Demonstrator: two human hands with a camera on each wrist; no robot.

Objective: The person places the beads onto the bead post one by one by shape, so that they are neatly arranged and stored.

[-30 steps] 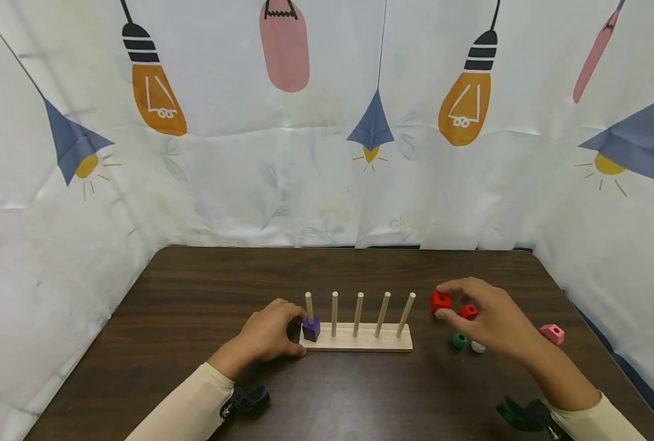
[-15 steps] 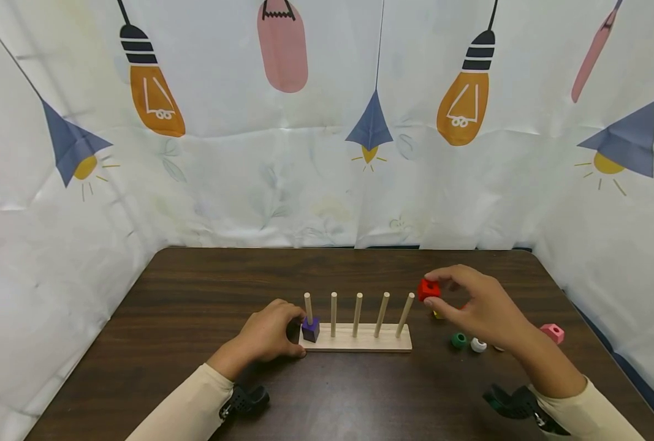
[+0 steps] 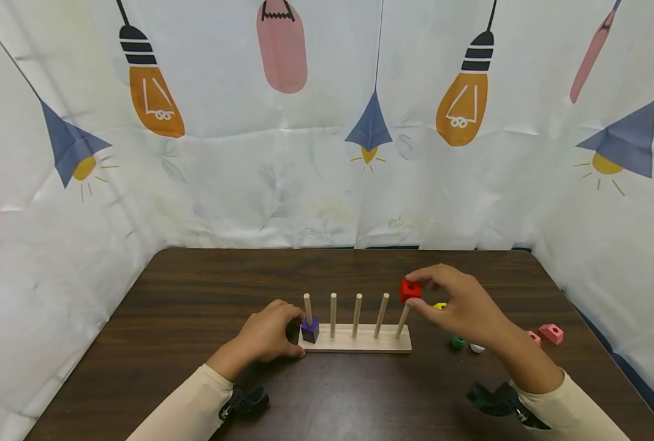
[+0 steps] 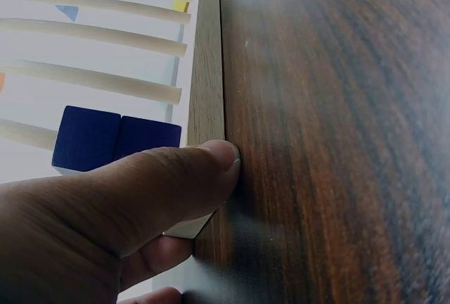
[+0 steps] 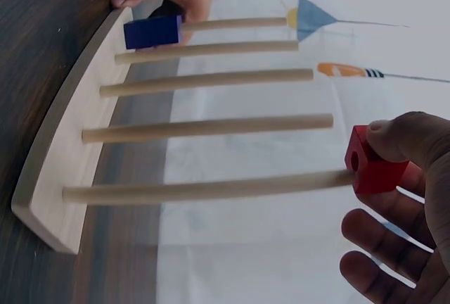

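Observation:
A light wooden peg stand [image 3: 354,346] with a row of several upright pegs stands on the table. My left hand [image 3: 270,332] grips its left end, the thumb [image 4: 204,163] along the front edge of the base. Two dark purple cube beads [image 4: 116,137] are stacked on the leftmost peg. Between thumb and fingers, my right hand [image 3: 459,303] pinches a red cube bead [image 3: 409,290] at the top of the rightmost peg. In the right wrist view the bead's hole sits right at the peg's tip [image 5: 344,177].
Right of the stand lie a yellow bead [image 3: 440,305], a green bead [image 3: 457,343], a white bead [image 3: 477,348] and pink beads [image 3: 551,333], some partly hidden by the right hand and arm. A printed curtain [image 3: 327,202] hangs behind the dark table [image 3: 222,269].
My right hand has lifted the red bead from among the loose beads and carried it left to the rightmost peg's tip. The left hand has stayed on the stand.

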